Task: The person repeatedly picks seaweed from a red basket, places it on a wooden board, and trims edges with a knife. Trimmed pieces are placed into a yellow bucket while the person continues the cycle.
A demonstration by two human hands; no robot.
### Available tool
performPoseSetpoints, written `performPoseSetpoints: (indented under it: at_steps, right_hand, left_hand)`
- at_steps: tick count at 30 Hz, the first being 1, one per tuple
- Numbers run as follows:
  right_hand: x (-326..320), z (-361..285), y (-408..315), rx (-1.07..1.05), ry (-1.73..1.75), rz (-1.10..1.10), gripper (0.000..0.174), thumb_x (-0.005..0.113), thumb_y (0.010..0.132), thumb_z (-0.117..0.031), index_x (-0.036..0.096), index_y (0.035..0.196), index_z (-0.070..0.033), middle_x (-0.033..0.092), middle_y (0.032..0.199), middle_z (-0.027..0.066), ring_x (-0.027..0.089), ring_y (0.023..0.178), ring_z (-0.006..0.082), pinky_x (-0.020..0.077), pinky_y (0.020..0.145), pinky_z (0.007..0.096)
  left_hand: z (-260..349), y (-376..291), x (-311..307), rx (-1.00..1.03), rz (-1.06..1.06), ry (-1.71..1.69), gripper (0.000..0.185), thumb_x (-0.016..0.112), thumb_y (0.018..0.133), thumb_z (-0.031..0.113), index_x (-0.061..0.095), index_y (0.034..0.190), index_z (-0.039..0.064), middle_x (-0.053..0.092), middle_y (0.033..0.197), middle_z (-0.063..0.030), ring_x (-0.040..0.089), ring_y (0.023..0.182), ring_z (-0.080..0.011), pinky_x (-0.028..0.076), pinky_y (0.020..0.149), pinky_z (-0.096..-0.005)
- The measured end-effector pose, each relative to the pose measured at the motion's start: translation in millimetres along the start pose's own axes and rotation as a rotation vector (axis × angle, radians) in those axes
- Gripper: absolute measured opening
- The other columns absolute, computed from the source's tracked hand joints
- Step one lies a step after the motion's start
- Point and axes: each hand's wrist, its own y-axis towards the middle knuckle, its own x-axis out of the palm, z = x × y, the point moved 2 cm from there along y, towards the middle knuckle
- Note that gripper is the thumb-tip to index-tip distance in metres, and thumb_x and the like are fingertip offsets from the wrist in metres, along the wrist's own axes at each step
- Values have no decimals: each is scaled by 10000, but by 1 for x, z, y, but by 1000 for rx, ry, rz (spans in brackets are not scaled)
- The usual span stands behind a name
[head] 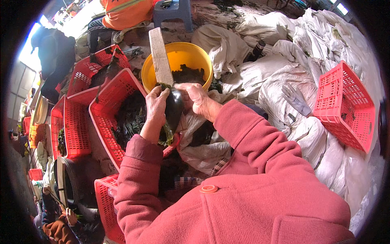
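My left hand (157, 102) grips the edge of a wet, dark green seaweed blade (174, 106), probably kelp, which hangs down toward my lap. On the blade's other side, my right hand (195, 96) has its fingers curled around the top edge; whether it also holds a small tool is hidden. Both hands are at the near end of a pale wooden board (160, 56), which lies across a yellow bucket (190, 50). Dark seaweed pieces (190, 74) lie in the bucket. Just left of my hands, a red plastic crate (105, 122) holds a heap of dark seaweed (132, 114).
More red crates (77, 128) stand at left, one (344, 103) at right on white woven sacks (274, 79) beside a glove (296, 99). A grey-blue plastic stool (172, 13) and a person in orange (128, 13) are ahead. Another person's hands (71, 216) show lower left.
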Motion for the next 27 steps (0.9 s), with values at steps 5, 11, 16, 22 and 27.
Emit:
performPoseSetpoints:
  at_steps: [5,11,16,22,27]
  right_hand:
    - [-7,9,17,-26,82,0,62,645,846,-53,655,886,-7,666,829,78,639,699,186,540,661,328]
    - [-3,10,27,-296,-173,54,113,623,879,-55,628,940,40,636,839,65,573,723,141,472,645,297]
    - [2,0,24,-295,-213,113,228,627,887,-59,594,1060,86,629,918,100,576,828,132,475,725,267]
    - [3,0,35,-318,-208,176,162,615,877,-30,617,1009,64,625,895,68,566,770,131,467,683,271]
    - [3,9,51,-346,-115,190,82,620,873,-44,635,897,33,615,804,51,534,694,125,445,629,288]
  left_hand:
    - [-5,6,-2,65,-37,84,179,633,866,81,649,969,-64,637,814,-34,560,700,-93,456,643,-235]
    - [-9,19,-4,46,46,116,189,649,844,99,670,922,-72,646,790,-36,558,699,-89,446,637,-238]
    - [0,30,-2,169,86,308,149,680,829,116,679,819,-32,615,698,-5,543,589,-88,434,547,-244]
    - [-3,38,3,90,103,73,131,670,823,84,684,836,-46,630,714,-12,551,596,-97,436,558,-244]
    - [-14,47,0,61,174,-31,117,680,811,51,688,854,-57,622,733,13,526,631,-71,426,585,-230]
